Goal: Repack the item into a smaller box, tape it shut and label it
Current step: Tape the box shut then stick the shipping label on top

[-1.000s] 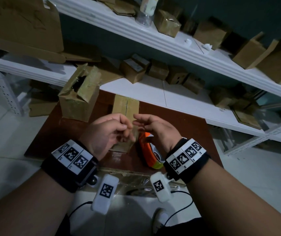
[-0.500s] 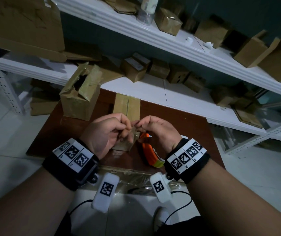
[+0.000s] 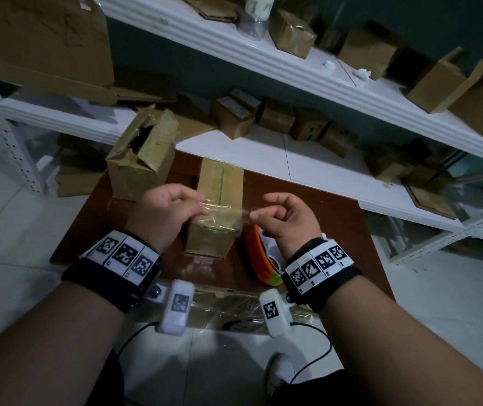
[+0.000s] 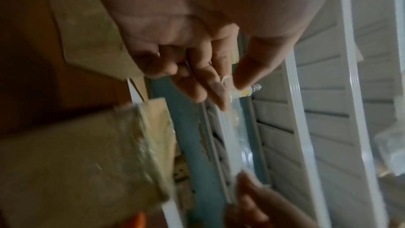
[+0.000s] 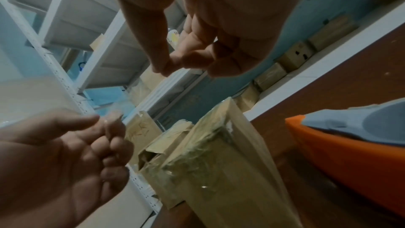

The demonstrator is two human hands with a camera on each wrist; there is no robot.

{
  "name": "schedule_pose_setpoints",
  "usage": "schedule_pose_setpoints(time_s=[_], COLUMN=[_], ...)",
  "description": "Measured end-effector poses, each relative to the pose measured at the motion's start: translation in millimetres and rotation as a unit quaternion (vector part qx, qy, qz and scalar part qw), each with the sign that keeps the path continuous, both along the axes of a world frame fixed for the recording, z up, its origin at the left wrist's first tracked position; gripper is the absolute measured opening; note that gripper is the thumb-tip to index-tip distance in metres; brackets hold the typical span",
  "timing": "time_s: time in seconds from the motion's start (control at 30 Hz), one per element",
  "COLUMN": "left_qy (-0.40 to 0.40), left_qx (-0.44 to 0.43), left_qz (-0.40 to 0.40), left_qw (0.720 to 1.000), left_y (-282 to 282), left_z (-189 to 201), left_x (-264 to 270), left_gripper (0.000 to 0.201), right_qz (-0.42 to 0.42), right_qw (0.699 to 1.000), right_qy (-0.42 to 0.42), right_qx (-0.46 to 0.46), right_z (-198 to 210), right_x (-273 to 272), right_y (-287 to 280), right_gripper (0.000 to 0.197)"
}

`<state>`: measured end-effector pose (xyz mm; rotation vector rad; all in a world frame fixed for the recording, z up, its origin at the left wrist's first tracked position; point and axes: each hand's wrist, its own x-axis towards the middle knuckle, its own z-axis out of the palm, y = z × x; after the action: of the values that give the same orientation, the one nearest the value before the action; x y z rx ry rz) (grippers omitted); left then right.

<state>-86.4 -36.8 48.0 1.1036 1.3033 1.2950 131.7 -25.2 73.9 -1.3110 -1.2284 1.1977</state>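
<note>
the narrow brown cardboard box (image 3: pixel 219 206) stands closed on the dark reddish-brown table (image 3: pixel 331 218), its top seam and near end glossy with clear tape already laid on it. just above the near end of that box, a strip of clear sticky tape (image 3: pixel 225 210) is stretched level between two hands. the left hand (image 3: pixel 165 213), to the left of the box, pinches one end of the strip between thumb and curled fingers (image 4: pixel 215 82); the left wrist view shows the film running from those fingertips down toward the other hand. the right hand (image 3: pixel 285 216), to the right of the box, pinches the other end with thumb and forefinger, the remaining fingers (image 5: pixel 221 61) curled in toward the palm. whether the strip touches the box top cannot be told.

close on the right of the box, partly under the right wrist, lies an orange and white tape dispenser (image 3: pixel 259 256). to the left of the box and a little behind it stands a larger brown cardboard box (image 3: pixel 138 168) with its taped flaps open and raised. behind the box runs a white metal shelf (image 3: pixel 266 155) carrying several small brown cartons (image 3: pixel 275 117). nearer the person than the box, at the table's front edge, lies a crumpled clear plastic sheet (image 3: pixel 228 309).
</note>
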Motion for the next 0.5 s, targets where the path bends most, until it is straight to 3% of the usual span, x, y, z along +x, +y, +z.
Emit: schedule_pose_setpoints(time_s=[0.07, 0.17, 0.4, 0.5], left_qy=[0.119, 0.207, 0.343, 0.354], left_qx=[0.017, -0.007, -0.038, -0.048], left_qz=[0.005, 0.011, 0.012, 0.001], left_qw=[0.993, 0.978, 0.938, 0.934], left_y=[0.0, -1.9, -1.9, 1.6], left_z=[-8.4, -15.8, -27.4, -30.5], left_x=[-7.2, -11.1, -6.5, -6.4], left_gripper=[0.009, 0.007, 0.014, 0.013], right_qz=[-0.009, -0.022, -0.053, -0.061], right_qw=[0.999, 0.995, 0.978, 0.973], right_qy=[-0.037, -0.098, -0.202, -0.222], right_qx=[-0.006, -0.019, -0.022, -0.019], right_z=[-5.3, -13.0, -26.7, -30.7], right_x=[0.2, -3.5, -12.1, -12.7], right_y=[-1.1, -4.1, -5.3, -3.5], right_gripper=[0.038, 0.039, 0.045, 0.042])
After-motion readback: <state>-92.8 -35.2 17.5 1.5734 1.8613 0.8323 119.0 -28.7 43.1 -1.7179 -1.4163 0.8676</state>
